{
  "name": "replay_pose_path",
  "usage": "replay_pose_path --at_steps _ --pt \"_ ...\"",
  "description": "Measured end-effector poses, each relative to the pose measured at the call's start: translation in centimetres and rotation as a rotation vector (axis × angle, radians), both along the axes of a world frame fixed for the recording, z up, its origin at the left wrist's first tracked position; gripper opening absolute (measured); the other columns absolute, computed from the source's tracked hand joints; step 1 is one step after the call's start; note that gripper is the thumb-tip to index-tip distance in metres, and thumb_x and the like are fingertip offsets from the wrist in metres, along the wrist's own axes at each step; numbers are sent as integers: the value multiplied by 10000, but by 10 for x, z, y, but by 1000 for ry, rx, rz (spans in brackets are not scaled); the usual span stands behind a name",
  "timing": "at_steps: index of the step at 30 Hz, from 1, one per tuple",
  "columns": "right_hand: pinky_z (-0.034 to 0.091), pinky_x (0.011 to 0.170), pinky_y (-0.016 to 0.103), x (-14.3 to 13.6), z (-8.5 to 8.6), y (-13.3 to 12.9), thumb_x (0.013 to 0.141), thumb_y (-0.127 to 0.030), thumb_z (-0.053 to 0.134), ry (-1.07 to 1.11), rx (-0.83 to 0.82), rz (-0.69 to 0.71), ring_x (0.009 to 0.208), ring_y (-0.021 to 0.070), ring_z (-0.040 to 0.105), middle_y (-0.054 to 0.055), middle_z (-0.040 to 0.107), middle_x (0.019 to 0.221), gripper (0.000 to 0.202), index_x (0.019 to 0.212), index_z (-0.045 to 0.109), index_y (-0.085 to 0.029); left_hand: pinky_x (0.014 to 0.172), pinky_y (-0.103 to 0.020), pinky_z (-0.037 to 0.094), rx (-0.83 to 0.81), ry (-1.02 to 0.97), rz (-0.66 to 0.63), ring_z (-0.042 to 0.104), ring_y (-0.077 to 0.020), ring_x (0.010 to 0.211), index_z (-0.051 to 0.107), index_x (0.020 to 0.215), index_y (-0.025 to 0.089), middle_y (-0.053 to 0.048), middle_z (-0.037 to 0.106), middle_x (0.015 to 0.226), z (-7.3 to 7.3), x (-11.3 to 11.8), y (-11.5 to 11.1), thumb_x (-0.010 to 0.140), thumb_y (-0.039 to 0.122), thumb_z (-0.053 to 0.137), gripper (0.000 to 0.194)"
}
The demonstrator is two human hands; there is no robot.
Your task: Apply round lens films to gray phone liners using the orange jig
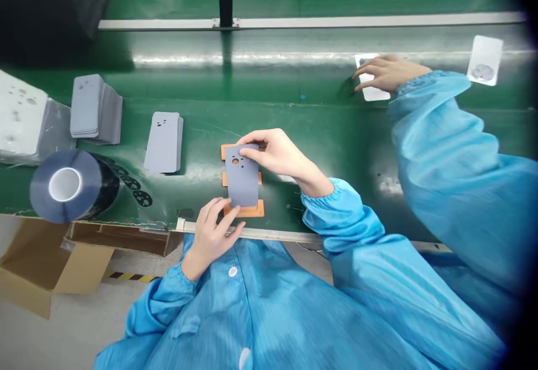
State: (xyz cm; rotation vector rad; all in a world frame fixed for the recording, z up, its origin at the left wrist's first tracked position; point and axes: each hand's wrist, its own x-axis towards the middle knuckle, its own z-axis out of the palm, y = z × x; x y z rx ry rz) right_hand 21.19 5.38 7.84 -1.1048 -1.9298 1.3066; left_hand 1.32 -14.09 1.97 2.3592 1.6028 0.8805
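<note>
holding the grey panel (244, 184) over the orange fixture (258, 209), we note: right hand (277, 152) — grip pinching the top end; left hand (211, 237) — unclenched, touching the lower edge.

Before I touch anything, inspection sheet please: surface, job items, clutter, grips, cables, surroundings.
Surface: green bench, glare patches.
Job items: grey plate with cutouts, over orange fixture; larger grey stack and smaller grey stack to the left.
Clutter: film roll and wrapped white stack at the bench's left.
Left grip: fingertips at the plate's lower end.
Right grip: pinching the plate's upper end.
Cables: none clearly identifiable.
Surroundings: co-worker's hand over a white card, another white card farther right; open cardboard box below the bench; black-and-yellow floor tape.
</note>
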Motion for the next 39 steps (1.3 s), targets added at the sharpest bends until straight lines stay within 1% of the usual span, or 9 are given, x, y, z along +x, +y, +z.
replay_pose_path --at_steps 2,4,8,11,15,22,28,33,39 --pt "531 771 310 0 -2 -2 895 -276 680 -22 15 12 844 204 707 44 799 981 205 1017 819 -187 1148 -570 462 -27 107 -42 501 -384 1468 633 1424 223 -208 581 1526 -1 4 0 944 332 716 499" --pt "511 770 301 1 -4 -2 887 -235 679 -38 43 29 828 191 694 37 792 973 196 1020 816 -190 1213 -623 366 -89 201 -91 362 -397 1562 531 1536 227 -212 442 1644 -3 7 0 973 349 685 596" --pt "488 790 301 1 -7 0 878 -182 682 -80 118 46 851 196 687 41 782 979 172 993 810 -183 1247 -667 274 -165 330 -126 304 -377 1590 479 1579 287 -179 341 1702 -9 8 3 1009 236 612 588" --pt "485 820 325 0 -12 2 886 -168 691 -182 210 53 880 215 675 71 755 995 154 991 804 -163 1243 -674 277 -169 361 -129 290 -364 1596 464 1587 299 -180 322 1707 -15 6 4 1011 167 582 603" --pt "499 871 373 -2 -21 4 922 -164 668 -359 325 66 946 240 646 123 692 1104 184 1052 795 -137 1252 -670 262 -153 323 -141 258 -360 1606 489 1576 271 -195 309 1708 -22 5 5 1017 160 569 575" --pt "510 1008 466 -8 -35 2 992 -186 595 -547 391 49 1140 314 612 173 643 1259 258 1166 778 -128 1238 -656 300 -123 311 -153 263 -359 1605 527 1545 262 -204 321 1701 -27 3 5 1001 121 579 564" --pt "435 1164 537 -13 -44 -35 1055 -219 487 -611 458 -26 1376 347 533 216 553 1511 394 1396 643 -99 1237 -652 307 -119 283 -154 299 -355 1594 540 1534 261 -202 355 1688 -29 4 6 996 140 597 554" --pt "362 1217 595 -23 -47 -72 1082 -285 463 -710 492 35 1512 379 414 184 488 1614 459 1507 563 -142 1254 -647 275 -125 251 -152 303 -351 1592 548 1531 251 -208 357 1683 -30 5 7 980 104 586 571" --pt "293 1240 651 -34 -46 -77 1091 -306 445 -794 442 11 1534 394 391 168 469 1637 451 1498 585 -170 1263 -645 251 -128 227 -156 334 -360 1579 597 1490 240 -205 372 1675 -31 4 8 980 104 582 528"
